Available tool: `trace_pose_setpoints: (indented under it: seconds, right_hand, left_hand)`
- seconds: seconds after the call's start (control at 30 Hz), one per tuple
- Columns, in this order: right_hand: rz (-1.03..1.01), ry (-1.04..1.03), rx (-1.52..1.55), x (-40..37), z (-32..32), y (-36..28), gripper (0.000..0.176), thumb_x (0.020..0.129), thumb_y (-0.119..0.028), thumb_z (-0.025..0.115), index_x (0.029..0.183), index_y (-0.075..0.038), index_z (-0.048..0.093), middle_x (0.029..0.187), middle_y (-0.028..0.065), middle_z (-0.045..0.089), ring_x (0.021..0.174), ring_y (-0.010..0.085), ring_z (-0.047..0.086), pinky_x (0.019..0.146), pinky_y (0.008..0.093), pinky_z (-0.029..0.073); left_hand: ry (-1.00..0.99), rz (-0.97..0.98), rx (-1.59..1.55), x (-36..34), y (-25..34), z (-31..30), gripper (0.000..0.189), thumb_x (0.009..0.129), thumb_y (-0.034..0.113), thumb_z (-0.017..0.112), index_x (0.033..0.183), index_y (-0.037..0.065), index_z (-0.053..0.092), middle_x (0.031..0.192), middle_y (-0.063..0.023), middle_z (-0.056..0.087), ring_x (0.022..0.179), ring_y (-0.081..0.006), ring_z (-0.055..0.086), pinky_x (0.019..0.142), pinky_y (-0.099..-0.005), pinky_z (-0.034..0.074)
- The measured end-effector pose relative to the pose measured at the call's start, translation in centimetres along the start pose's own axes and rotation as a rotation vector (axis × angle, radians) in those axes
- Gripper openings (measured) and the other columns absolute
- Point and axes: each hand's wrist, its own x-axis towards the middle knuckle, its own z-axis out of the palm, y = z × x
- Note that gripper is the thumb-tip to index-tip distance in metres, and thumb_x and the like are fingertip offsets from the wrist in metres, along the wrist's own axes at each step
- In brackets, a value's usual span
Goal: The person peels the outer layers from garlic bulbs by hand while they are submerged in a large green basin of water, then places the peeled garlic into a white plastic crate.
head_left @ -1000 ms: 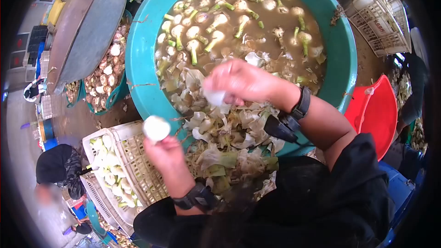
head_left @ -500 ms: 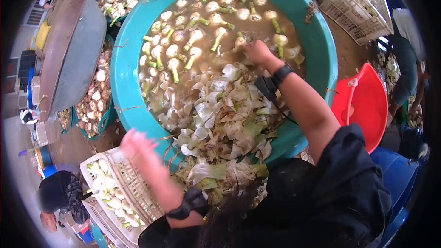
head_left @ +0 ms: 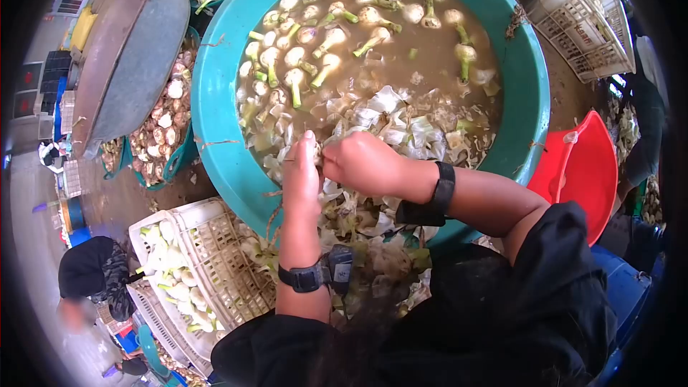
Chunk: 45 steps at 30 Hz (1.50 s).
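Observation:
A large teal tub (head_left: pixel 217 111) of murky water stands in front of me. Garlic bulbs (head_left: pixel 332 39) with cut green stems float in its far half, and loose papery skins (head_left: pixel 423 136) pile up in the near half. My left hand (head_left: pixel 303 175) and my right hand (head_left: pixel 364 163) meet over the skins at the tub's near left. Both are closed around a garlic bulb (head_left: pixel 317 152), of which only a small pale part shows between them. My right hand is curled like a fist, its fingertips hidden.
A crate (head_left: pixel 215 244) of peeled bulbs sits at the lower left. Unpeeled bulbs (head_left: pixel 159 136) fill baskets beside a metal trough (head_left: pixel 136 57). To the right are a red basin (head_left: pixel 584 172), a blue barrel (head_left: pixel 620 287) and a pale crate (head_left: pixel 577 25). Another person (head_left: pixel 93 279) bends at the left.
My right hand has come back from the water with the bulb it gripped there. My left hand has swung inward from above the crate to meet it. The view has shifted slightly.

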Motion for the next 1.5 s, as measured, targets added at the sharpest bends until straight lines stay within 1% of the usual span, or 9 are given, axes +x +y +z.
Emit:
trace_pose_setpoints:
  seconds: [0.07,0.17,0.3,0.4,1.17,1.27,1.33,1.43,1.5]
  right_hand:
    - [0.349,-0.115,0.580,0.5,-0.7,0.5,0.022,0.076,-0.012,0.046,0.064,0.002,0.058,0.056,0.0147,0.057,0.052,0.0214,0.061,0.052,0.0317,0.047]
    - [0.390,-0.154,0.794,0.2,-1.3,0.9,0.018,0.080,-0.005,0.046,0.066,0.005,0.051,0.053,0.0094,0.049,0.056,0.0120,0.062,0.049,0.0290,0.046]
    - [-0.009,0.109,0.070,0.0,-1.6,0.7,0.014,0.076,-0.008,0.050,0.066,0.002,0.053,0.060,0.0162,0.054,0.052,0.0302,0.056,0.048,0.0358,0.044]
    - [0.064,0.074,0.017,0.1,-1.3,0.0,0.013,0.075,-0.010,0.052,0.066,0.000,0.052,0.064,0.0178,0.054,0.055,0.0367,0.051,0.050,0.0396,0.042]
    - [0.062,0.099,0.276,0.2,-0.8,-0.2,0.016,0.072,-0.012,0.054,0.061,0.000,0.055,0.061,0.0171,0.054,0.057,0.0361,0.053,0.052,0.0390,0.045]
    - [0.111,0.187,0.315,0.4,0.2,0.2,0.015,0.074,-0.012,0.053,0.065,-0.002,0.059,0.059,0.0147,0.056,0.053,0.0300,0.057,0.051,0.0373,0.046]
    - [0.678,-0.007,0.914,0.6,0.4,0.4,0.021,0.080,-0.014,0.052,0.067,0.003,0.053,0.055,0.0031,0.054,0.051,0.0170,0.056,0.048,0.0308,0.043]
    - [0.841,-0.020,1.256,0.4,-0.7,0.0,0.024,0.083,-0.014,0.052,0.067,0.003,0.054,0.056,-0.0038,0.053,0.053,0.0066,0.052,0.048,0.0272,0.043]
    - [0.572,0.019,1.013,-0.2,1.0,0.9,0.023,0.084,-0.013,0.053,0.067,0.002,0.054,0.056,-0.0014,0.053,0.051,0.0070,0.049,0.048,0.0269,0.042]
  left_hand:
    - [-0.047,-0.051,-0.050,0.2,-0.1,-0.8,0.029,0.083,0.045,0.050,0.079,0.016,0.053,0.051,0.0072,0.040,0.037,-0.0032,0.029,0.034,-0.0194,0.018]
    - [-0.052,-0.135,-0.130,0.1,0.5,-0.4,0.024,0.085,0.037,0.048,0.081,0.014,0.051,0.055,0.0040,0.037,0.039,-0.0052,0.031,0.034,-0.0199,0.017]
    - [-0.070,-0.106,-0.247,0.1,0.2,-0.5,0.025,0.086,0.039,0.048,0.081,0.014,0.051,0.055,0.0047,0.039,0.037,-0.0047,0.028,0.034,-0.0201,0.017]
    - [-0.108,-0.113,-0.150,0.3,-0.2,-0.7,0.029,0.085,0.043,0.046,0.083,0.014,0.051,0.058,0.0050,0.042,0.039,-0.0043,0.029,0.035,-0.0193,0.018]
    - [-0.055,-0.053,-0.035,-0.1,0.5,-0.2,0.034,0.087,0.042,0.042,0.091,0.009,0.052,0.062,0.0039,0.047,0.041,-0.0027,0.032,0.034,-0.0188,0.019]
    - [-0.083,-0.066,-0.118,-0.1,-0.2,-0.3,0.034,0.087,0.041,0.040,0.094,0.009,0.052,0.067,0.0028,0.052,0.043,-0.0034,0.036,0.036,-0.0183,0.022]
    - [-0.135,-0.109,-0.294,0.0,-0.6,-0.4,0.038,0.088,0.039,0.038,0.102,0.007,0.052,0.077,0.0008,0.056,0.047,-0.0059,0.042,0.039,-0.0177,0.026]
    - [-0.225,-0.050,-0.327,-0.4,-0.5,-1.2,0.043,0.088,0.038,0.037,0.117,0.007,0.048,0.086,0.0003,0.055,0.059,-0.0059,0.043,0.046,-0.0167,0.028]
    - [-0.252,-0.016,-0.288,0.0,-0.9,-2.1,0.051,0.089,0.043,0.035,0.123,0.007,0.044,0.087,-0.0005,0.056,0.062,-0.0066,0.046,0.047,-0.0164,0.030]
